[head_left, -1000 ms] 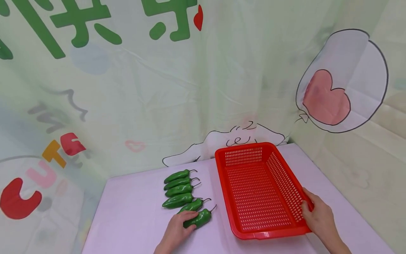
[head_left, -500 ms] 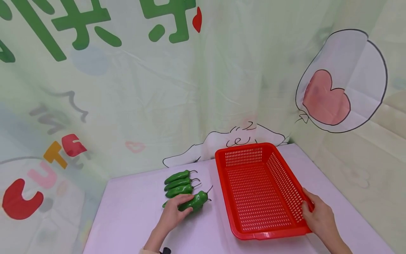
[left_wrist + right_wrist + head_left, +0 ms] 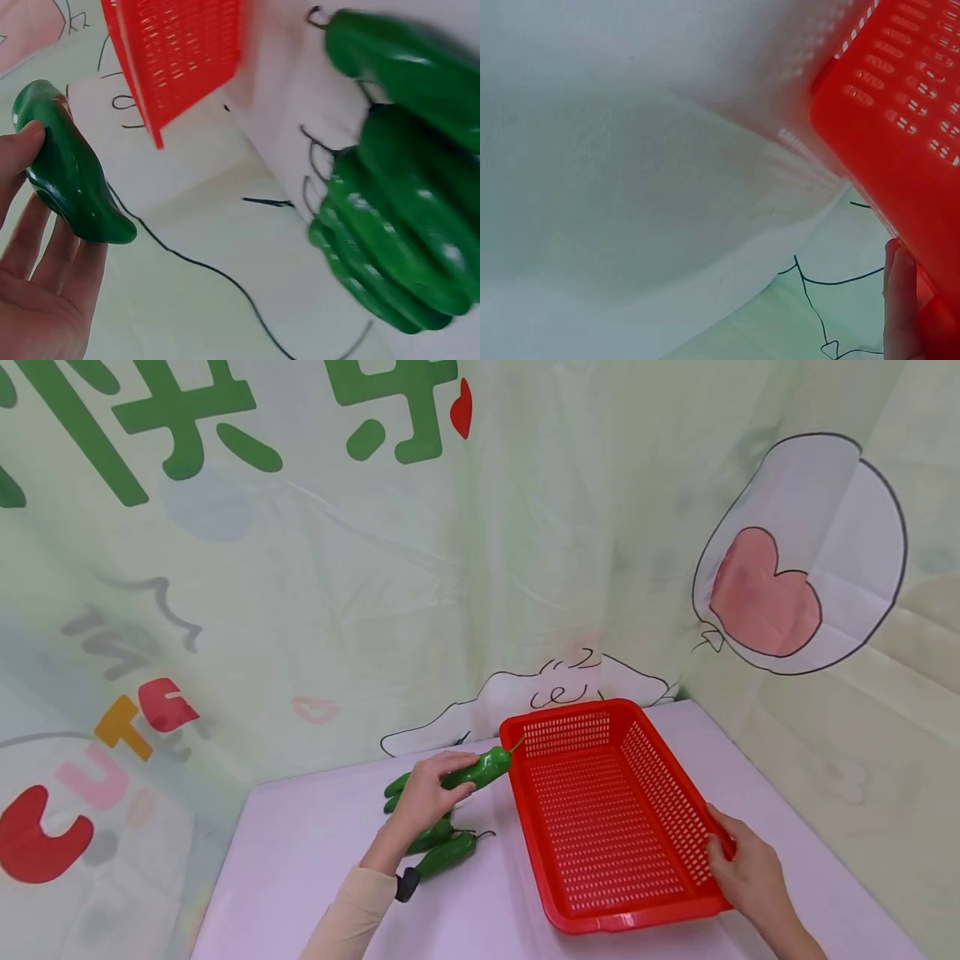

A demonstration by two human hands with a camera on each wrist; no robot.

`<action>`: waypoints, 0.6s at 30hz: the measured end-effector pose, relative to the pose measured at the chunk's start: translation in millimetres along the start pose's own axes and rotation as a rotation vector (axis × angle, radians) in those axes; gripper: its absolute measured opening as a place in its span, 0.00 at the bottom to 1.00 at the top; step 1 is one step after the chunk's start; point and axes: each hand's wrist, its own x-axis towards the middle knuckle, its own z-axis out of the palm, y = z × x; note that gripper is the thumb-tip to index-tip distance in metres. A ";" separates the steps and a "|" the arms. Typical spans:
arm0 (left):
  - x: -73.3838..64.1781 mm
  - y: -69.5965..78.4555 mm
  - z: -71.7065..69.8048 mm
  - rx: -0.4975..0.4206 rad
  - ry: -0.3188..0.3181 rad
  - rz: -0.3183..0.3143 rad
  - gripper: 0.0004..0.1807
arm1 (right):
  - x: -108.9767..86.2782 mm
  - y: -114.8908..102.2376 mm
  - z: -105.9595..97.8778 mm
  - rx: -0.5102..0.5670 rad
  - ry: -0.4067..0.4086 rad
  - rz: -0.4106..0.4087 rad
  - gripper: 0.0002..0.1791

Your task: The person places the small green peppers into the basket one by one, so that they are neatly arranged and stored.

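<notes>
My left hand (image 3: 429, 787) pinches a green chili pepper (image 3: 491, 766) between thumb and fingers, held up beside the left rim of a red plastic basket (image 3: 531, 827). In the left wrist view the held pepper (image 3: 67, 165) lies across the fingers with the thumb on top. Several more green peppers (image 3: 447, 853) lie in a row on the table under the left forearm, partly hidden by it; the left wrist view shows this row of peppers (image 3: 397, 217) up close. My right hand (image 3: 750, 872) grips the basket's right rim near its front corner, fingers outside and thumb inside.
The table has a pale lilac cover (image 3: 300, 860). A printed curtain (image 3: 375, 610) hangs behind it and along the right side. The basket's perforated floor (image 3: 600, 827) is bare. A black band (image 3: 407, 885) sits at the left wrist.
The left hand has lifted the nearest pepper off the table and carried it up and away, toward the basket's left rim. The right hand stays on the basket.
</notes>
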 end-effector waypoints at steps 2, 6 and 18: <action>8.1 3.5 1.7 -0.005 -0.013 -0.005 0.21 | 0.2 -0.1 1.0 -0.005 0.002 -0.001 0.24; 21.5 9.6 7.2 0.014 -0.046 -0.016 0.22 | -0.2 0.7 2.6 -0.007 0.013 -0.002 0.24; 57.0 21.2 22.0 0.056 -0.094 -0.012 0.22 | -0.7 0.6 3.9 -0.004 0.041 -0.002 0.24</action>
